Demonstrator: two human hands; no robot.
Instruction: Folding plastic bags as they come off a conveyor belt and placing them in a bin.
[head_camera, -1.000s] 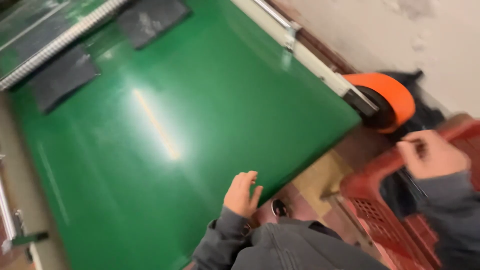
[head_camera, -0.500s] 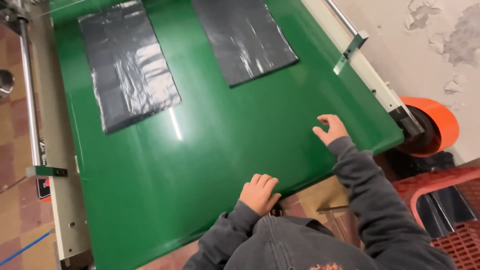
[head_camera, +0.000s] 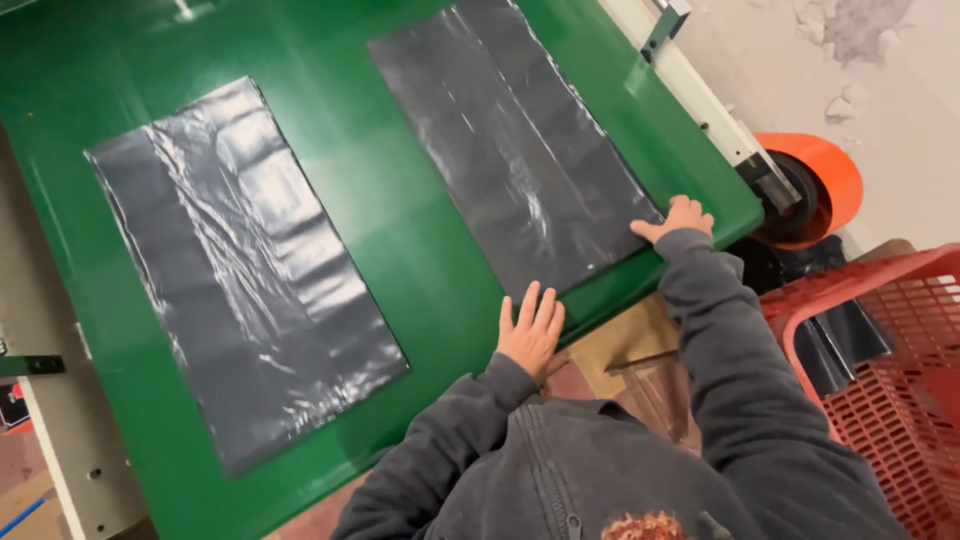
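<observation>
Two flat, glossy black plastic bags lay on a smooth green conveyor belt (head_camera: 420, 240), both rectangular and wrinkled, catching the light in pale streaks. The nearer black bag (head_camera: 510, 150) reached down to the belt's near edge, close to its right corner; the other black bag (head_camera: 250, 270) lay well apart toward the left side. The left hand (head_camera: 530, 328) was spread flat, fingers open, resting on the belt's near edge, just touching that bag's lower left corner and gripping nothing. The right hand (head_camera: 680, 218) lay palm down with fingers slightly bent on the bag's lower right corner. A red plastic lattice crate (head_camera: 890, 400) stood off the right corner, beside an orange roller (head_camera: 820, 185).
</observation>
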